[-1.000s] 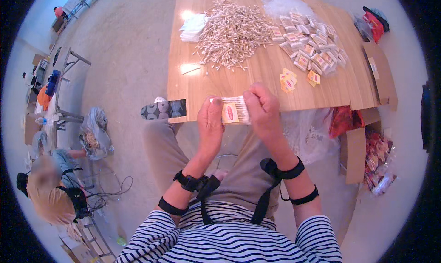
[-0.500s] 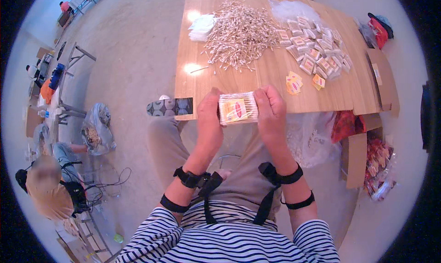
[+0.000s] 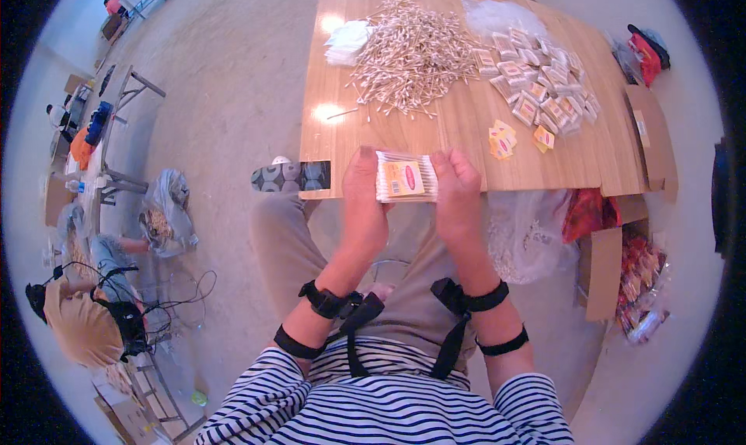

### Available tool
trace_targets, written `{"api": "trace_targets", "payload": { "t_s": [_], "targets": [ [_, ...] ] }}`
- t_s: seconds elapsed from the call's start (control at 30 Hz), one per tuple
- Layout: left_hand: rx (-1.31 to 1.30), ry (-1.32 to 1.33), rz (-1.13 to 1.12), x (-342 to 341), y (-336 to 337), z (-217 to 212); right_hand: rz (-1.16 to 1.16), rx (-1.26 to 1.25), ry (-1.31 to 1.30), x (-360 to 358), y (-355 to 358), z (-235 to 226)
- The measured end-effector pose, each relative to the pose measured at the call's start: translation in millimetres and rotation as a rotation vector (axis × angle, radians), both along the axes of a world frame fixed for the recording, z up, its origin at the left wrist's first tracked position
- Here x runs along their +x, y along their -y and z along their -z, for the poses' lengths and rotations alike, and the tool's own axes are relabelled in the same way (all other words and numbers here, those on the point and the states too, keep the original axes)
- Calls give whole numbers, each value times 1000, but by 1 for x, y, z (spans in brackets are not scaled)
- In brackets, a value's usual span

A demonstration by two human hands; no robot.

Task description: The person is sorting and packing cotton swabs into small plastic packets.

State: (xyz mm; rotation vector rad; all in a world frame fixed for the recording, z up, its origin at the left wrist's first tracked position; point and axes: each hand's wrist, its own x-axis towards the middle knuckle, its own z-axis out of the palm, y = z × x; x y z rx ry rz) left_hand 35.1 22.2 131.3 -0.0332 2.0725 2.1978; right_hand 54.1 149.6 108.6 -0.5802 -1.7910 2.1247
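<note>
A small clear pack of cotton swabs point(image 3: 384, 187) is held at the near edge of the table, with the swabs standing side by side in it. An orange-and-white label with a red oval point(image 3: 406, 178) faces up in its middle. My left hand point(image 3: 365, 200) is closed on the pack's left end, thumb on top. At the right end, my right hand point(image 3: 458, 192) grips it between thumb and fingers. Beyond the hands, a big heap of loose cotton swabs point(image 3: 416, 56) covers the table's far middle. Loose orange labels point(image 3: 502, 140) lie to the right of the hands.
Many filled swab packs point(image 3: 544, 80) are piled on the wooden table point(image 3: 458, 126), right of the heap. White bags point(image 3: 347, 42) lie left of it, clear plastic point(image 3: 501, 16) behind. Cardboard boxes point(image 3: 604, 274) stand on the right. Another person point(image 3: 85, 321) sits at far left.
The pack's upward face looks different: a label side with a barcode shows, where crossed swab shapes showed before. Both hands still hold it, almost in the same place.
</note>
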Motion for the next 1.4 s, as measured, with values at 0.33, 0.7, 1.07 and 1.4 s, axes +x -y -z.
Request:
{"api": "trace_targets", "payload": {
  "t_s": [0.33,0.7,1.07,1.4],
  "targets": [
    [-3,191,40,-16,14,38,69,833,-1,-13,-24,36],
    [-56,161,-39,-47,45,64,-242,1595,-97,-68,-43,64],
    [-496,-195,56,-156,63,91,345,1362,153,-119,-209,44],
    [-1127,-564,123,-279,28,60,561,1337,272,-123,-320,69]
  ]
}}
